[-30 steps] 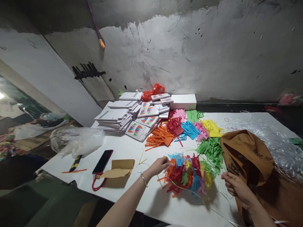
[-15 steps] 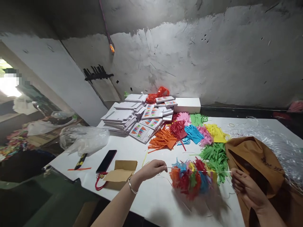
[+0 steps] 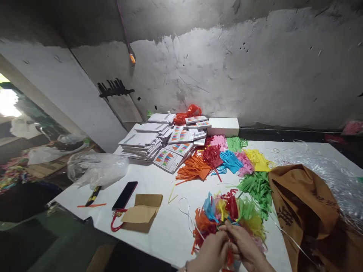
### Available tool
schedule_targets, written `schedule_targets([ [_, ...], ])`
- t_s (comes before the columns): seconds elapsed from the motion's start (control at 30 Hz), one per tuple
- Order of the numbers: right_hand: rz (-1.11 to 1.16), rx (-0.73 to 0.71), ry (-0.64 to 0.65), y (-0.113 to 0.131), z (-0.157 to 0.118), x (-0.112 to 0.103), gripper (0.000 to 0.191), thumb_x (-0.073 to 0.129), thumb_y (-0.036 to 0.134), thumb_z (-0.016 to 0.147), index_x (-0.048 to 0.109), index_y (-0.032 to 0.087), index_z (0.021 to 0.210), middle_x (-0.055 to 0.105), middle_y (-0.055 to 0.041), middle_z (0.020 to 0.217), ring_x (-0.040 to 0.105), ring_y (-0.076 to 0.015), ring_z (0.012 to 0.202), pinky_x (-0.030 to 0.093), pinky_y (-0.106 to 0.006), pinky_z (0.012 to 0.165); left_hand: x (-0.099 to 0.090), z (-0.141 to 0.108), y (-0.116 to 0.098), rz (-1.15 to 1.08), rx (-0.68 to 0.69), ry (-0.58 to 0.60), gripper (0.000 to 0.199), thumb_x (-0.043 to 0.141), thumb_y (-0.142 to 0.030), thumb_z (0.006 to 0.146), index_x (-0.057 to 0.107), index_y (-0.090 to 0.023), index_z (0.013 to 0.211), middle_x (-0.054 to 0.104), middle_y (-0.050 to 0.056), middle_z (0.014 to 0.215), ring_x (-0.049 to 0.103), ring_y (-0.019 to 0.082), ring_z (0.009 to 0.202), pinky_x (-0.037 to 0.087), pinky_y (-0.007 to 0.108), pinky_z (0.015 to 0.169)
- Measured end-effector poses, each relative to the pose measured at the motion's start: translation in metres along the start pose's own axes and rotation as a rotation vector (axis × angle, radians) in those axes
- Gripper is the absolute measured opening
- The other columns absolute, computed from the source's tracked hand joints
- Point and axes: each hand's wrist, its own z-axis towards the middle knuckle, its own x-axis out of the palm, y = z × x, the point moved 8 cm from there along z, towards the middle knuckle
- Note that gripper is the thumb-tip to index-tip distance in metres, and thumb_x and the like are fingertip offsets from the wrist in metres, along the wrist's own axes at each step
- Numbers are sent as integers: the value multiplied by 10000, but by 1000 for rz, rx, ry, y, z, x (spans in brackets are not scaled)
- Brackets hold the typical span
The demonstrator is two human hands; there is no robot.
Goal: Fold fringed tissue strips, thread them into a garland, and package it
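Note:
A bunched garland of multicoloured tissue-paper tassels (image 3: pixel 249 215) lies at the table's front edge. My left hand (image 3: pixel 211 249) and my right hand (image 3: pixel 246 243) meet over its middle, fingers closed and pinching the tassels. Just what sits between the fingertips is hidden. White string (image 3: pixel 189 216) loops out to the left of the garland, and another length trails to the right across a brown cloth (image 3: pixel 300 196). Behind my hands lie loose fringed tassel bundles in orange (image 3: pixel 193 166), blue (image 3: pixel 231 161), yellow (image 3: pixel 258 160) and green (image 3: pixel 256 189).
Stacks of white printed packets (image 3: pixel 140 139) stand at the back left, beside a white box (image 3: pixel 224 126). A phone (image 3: pixel 124 195), folded brown card (image 3: pixel 141 213), a utility knife (image 3: pixel 93 196) and a plastic bag (image 3: pixel 99 168) lie left. Clear plastic wrap (image 3: pixel 320 170) covers the right.
My hands were apart, holding the string taut with the garland hanging between them. They have come together over the garland, which has moved lower and bunched up; the string ends now lie loose.

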Motion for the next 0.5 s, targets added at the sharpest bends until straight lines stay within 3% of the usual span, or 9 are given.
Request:
schedule_targets([
  [0.1,-69,-60,9,-3,-3,7,560,826,630,503,575,166,692,458,75,477,346,-48,407,211,-180,400,20,-24,-7,240,90,237,147,558,-194,802,659,-199,908,712,49,853,608,182,700,404,245,616],
  [0.17,-58,-66,2,-5,-6,-2,591,813,664,507,558,177,722,410,102,455,285,-33,385,182,-176,390,12,-33,-13,264,145,400,84,580,-190,794,662,-210,787,692,5,736,586,154,633,388,220,577],
  [0.2,-54,-60,3,-7,-9,-8,603,786,696,531,552,185,750,368,120,437,231,-26,366,150,-176,378,2,-33,-18,255,177,416,100,569,-187,808,658,-213,772,681,-7,719,579,144,628,391,213,576],
  [0.27,-48,-43,16,-14,-15,-19,627,749,741,547,533,199,778,312,140,418,150,-19,345,93,-180,360,-22,-21,-32,240,256,305,171,509,-148,843,659,-221,874,693,0,821,603,151,738,429,214,666],
  [0.33,-45,-19,45,-24,-22,-25,635,738,754,552,524,205,790,325,142,424,122,-14,335,73,-181,350,-29,-4,-47,254,386,220,254,505,-104,824,641,-222,1003,697,23,961,605,176,899,437,253,829],
  [0.43,-71,9,83,-39,-31,-31,630,692,775,593,523,211,817,351,140,443,121,-16,320,87,-178,336,6,15,-59,317,588,399,218,625,-109,722,660,-198,918,706,33,890,608,200,864,420,312,908],
  [0.5,-106,-8,69,-43,-35,-38,640,648,805,608,523,212,812,317,146,419,122,-22,312,98,-179,333,20,29,-54,292,562,441,147,670,-118,676,672,-195,801,698,20,780,611,195,778,444,305,854],
])
